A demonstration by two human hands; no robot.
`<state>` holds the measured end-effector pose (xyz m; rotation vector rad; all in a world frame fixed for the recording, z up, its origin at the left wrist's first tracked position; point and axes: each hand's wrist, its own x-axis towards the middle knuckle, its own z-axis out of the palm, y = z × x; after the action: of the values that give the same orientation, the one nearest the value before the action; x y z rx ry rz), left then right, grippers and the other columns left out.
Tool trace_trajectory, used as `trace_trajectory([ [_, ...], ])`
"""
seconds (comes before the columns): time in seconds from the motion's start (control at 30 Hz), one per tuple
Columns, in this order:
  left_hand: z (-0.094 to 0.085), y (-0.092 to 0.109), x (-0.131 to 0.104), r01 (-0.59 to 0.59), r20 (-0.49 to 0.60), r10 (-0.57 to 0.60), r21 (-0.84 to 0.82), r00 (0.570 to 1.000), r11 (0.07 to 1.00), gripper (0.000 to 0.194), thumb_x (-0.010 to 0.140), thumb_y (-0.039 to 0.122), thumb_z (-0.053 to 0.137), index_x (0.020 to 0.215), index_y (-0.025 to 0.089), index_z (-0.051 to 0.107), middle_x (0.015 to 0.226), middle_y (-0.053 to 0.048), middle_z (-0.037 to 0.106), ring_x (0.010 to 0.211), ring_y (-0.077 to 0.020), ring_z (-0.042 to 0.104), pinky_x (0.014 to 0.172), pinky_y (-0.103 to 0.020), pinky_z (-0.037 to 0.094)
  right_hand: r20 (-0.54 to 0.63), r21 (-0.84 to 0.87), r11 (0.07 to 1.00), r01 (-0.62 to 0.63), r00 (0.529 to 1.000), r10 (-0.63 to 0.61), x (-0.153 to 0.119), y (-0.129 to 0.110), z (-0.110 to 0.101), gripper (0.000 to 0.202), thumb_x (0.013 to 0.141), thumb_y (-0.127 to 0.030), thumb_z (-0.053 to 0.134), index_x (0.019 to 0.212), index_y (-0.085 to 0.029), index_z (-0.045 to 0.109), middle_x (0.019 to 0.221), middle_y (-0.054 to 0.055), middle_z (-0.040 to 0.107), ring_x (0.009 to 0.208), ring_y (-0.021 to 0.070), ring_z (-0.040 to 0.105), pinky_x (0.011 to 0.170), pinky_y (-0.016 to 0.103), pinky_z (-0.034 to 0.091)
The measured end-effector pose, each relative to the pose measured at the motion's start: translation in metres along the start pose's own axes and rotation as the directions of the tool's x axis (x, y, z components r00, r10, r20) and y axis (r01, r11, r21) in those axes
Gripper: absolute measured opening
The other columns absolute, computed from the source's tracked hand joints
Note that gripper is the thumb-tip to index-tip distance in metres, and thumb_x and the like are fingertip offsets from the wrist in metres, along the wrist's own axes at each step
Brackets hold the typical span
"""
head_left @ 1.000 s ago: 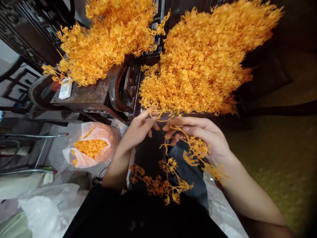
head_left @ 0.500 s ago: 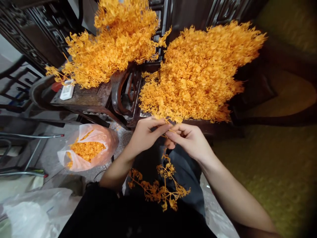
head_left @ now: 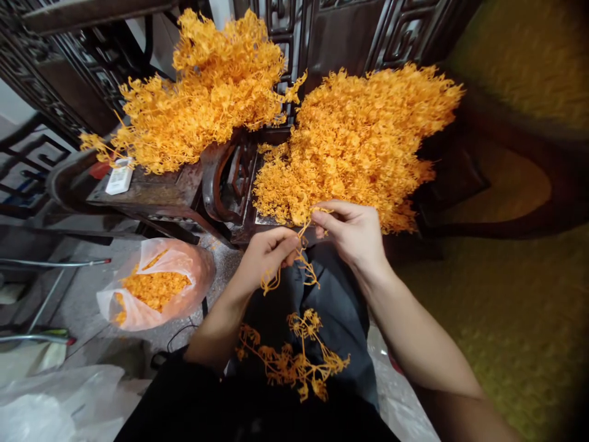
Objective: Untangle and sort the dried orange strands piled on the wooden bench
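My left hand [head_left: 271, 255] is closed in a pinch around a thin orange plastic flower sprig [head_left: 309, 270], whose thin stems dangle below the fingers. To its right and slightly higher, my right hand [head_left: 352, 230] pinches an upper strand of orange stem, just in front of the flower pile. Which stem joins which between the fingertips is too fine to tell. On my lap lies a branching orange flower spray [head_left: 299, 359]. Right behind my hands, a large heap of orange artificial flowers [head_left: 359, 147] rests on a dark wooden chair [head_left: 221, 184].
A second heap of orange flowers [head_left: 207, 92] lies on the seat to the left, near a white remote-like device [head_left: 119, 177]. On the floor stands a pinkish plastic bag [head_left: 197, 276] holding orange pieces. Metal tubes [head_left: 55, 264] and clear plastic sheeting [head_left: 69, 393] lie at the left.
My hands have moved apart: the right went up a little, the left slightly down. Dangling stems now show below the left fingers. The whole view has shifted slightly.
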<state>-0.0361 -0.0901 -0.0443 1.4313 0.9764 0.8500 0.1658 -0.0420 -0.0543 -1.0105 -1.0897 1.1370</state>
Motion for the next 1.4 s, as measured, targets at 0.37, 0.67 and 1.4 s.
trace_trajectory([
  [0.37, -0.010, -0.046, -0.015, 0.247, 0.042, -0.246, -0.294, 0.968, 0.923, 0.040, 0.088, 0.054, 0.074, 0.083, 0.015, 0.065, 0.055, 0.005, 0.052, 0.049, -0.0065, 0.039, 0.051, -0.022, 0.025, 0.157, 0.180, 0.950, -0.254, 0.961, 0.227, 0.018, 0.037, -0.004, 0.039, 0.070, -0.040, 0.092, 0.095, -0.020, 0.070, 0.088, 0.002, 0.073, 0.069, 0.0125, 0.068, 0.067, 0.029, 0.062],
  [0.67, -0.014, -0.042, -0.013, 0.287, 0.094, -0.271, -0.298, 0.958, 0.910, 0.043, 0.086, 0.056, 0.074, 0.079, 0.015, 0.063, 0.054, 0.006, 0.049, 0.048, -0.0064, 0.037, 0.052, -0.023, 0.025, 0.218, 0.003, 0.985, -0.171, 0.962, 0.166, 0.024, 0.038, 0.025, 0.044, 0.082, -0.064, 0.078, 0.083, -0.023, 0.063, 0.055, -0.008, 0.036, 0.046, 0.0081, 0.029, 0.041, 0.024, 0.023],
  [1.4, -0.022, -0.016, -0.043, 0.307, 0.212, -0.319, 0.087, 0.924, 0.948, 0.034, 0.093, 0.045, 0.064, 0.077, 0.016, 0.066, 0.057, 0.004, 0.051, 0.053, -0.0089, 0.042, 0.053, -0.024, 0.028, -0.134, -0.179, 0.984, 0.001, 0.991, -0.025, 0.100, 0.048, 0.009, 0.041, 0.097, -0.065, 0.049, 0.086, -0.026, 0.056, 0.068, 0.000, 0.054, 0.052, 0.0151, 0.046, 0.051, 0.029, 0.041],
])
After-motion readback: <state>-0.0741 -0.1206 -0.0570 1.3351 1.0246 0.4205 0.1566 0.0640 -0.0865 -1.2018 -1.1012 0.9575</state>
